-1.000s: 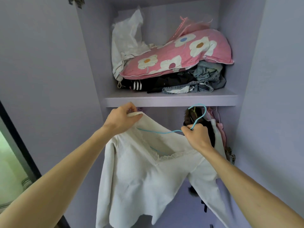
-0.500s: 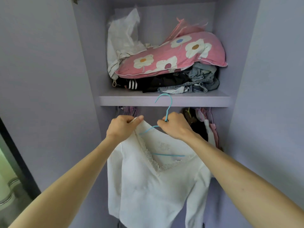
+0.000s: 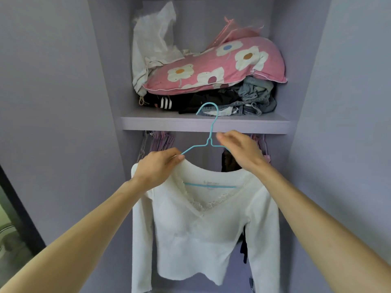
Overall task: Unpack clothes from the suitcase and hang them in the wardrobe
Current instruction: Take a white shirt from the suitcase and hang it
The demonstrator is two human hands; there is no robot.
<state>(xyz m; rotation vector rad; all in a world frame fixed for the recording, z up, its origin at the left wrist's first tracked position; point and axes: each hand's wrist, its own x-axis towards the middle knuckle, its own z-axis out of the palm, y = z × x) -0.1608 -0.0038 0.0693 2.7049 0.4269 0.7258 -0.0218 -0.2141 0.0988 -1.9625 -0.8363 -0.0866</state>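
Just below the wardrobe shelf, a white sweater hangs on a blue hanger, whose hook rises in front of the shelf edge. The left hand pinches the sweater's shoulder over one hanger arm; the right hand covers the other arm, too blurred to tell its grip
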